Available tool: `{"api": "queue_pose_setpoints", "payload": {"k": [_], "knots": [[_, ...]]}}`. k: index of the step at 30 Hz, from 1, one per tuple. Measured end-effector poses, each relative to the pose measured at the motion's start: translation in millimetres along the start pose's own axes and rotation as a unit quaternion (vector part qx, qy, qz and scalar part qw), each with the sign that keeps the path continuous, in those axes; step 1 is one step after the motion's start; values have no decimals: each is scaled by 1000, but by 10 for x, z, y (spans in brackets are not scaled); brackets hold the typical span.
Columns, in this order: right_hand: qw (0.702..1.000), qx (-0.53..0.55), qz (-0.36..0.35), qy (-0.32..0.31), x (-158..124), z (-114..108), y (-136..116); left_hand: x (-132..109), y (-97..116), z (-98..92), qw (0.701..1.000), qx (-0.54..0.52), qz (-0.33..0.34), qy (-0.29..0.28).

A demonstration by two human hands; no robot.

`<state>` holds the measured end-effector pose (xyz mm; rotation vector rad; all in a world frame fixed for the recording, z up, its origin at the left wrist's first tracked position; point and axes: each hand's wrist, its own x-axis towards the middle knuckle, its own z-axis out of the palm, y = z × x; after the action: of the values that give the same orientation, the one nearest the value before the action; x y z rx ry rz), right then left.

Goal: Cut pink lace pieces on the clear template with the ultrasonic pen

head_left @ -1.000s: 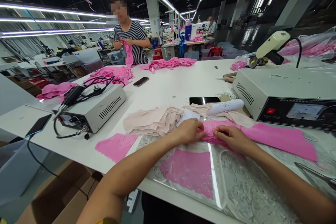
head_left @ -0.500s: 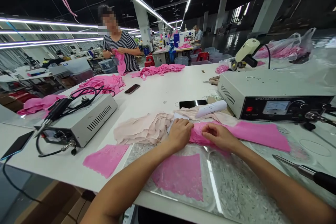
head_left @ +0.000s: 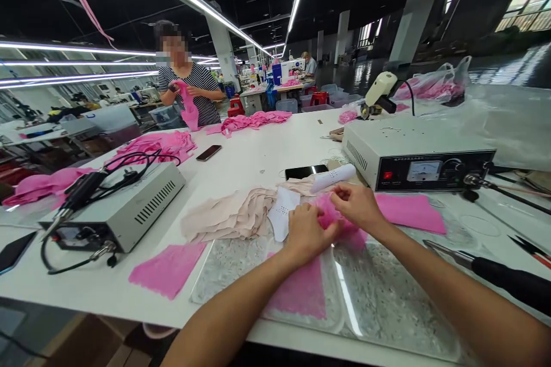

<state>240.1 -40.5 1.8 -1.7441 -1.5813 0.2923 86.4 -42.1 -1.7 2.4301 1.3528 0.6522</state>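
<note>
Sheer pink lace fabric (head_left: 328,213) is bunched up between my two hands. My right hand (head_left: 358,205) pinches its upper edge with thumb and fingertips. My left hand (head_left: 306,230) is closed on its near left side, fingers bent and partly hidden. A white card with small holes (head_left: 283,215) lies just left of my left hand, beside a stack of beige fabric pieces (head_left: 230,215). Under my left forearm, a flat pink lace piece (head_left: 301,287) rests on the clear mat (head_left: 387,287). Another pink piece (head_left: 167,269) lies to the left on the table.
A grey control box (head_left: 434,167) stands at right, another (head_left: 129,200) at left with cables on top. A pen-like tool with a metal tip (head_left: 486,275) lies by my right forearm. Two phones (head_left: 306,171) (head_left: 209,152) rest on the table. Across it, a person (head_left: 189,89) handles pink fabric.
Both hands have lifted and gathered the pink lace. My left hand has come down and turned, uncovering the white card. The whole view has shifted slightly.
</note>
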Motion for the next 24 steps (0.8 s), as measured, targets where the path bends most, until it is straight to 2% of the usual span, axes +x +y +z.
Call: {"api": "queue_pose_setpoints", "payload": {"k": [4,9,12,15,18,21,24], "knots": [[998,41,24,43,23,-164,-84,128,220,200,999,-8,-47,3],[984,98,78,126,-138,-493,-53,240,310,268,1000,6,-23,20],[975,106,112,159,-489,-600,123,138,266,220,998,23,50,24],[978,73,138,141,-972,-596,322,-121,182,175,985,32,172,-4],[982,23,152,108,-1407,-586,477,-439,101,159,956,37,286,-54],[982,-15,170,80,-1689,-631,596,-664,74,131,915,74,389,-82],[980,-36,185,63,-1847,-703,686,-738,102,51,895,81,424,-113]]}}
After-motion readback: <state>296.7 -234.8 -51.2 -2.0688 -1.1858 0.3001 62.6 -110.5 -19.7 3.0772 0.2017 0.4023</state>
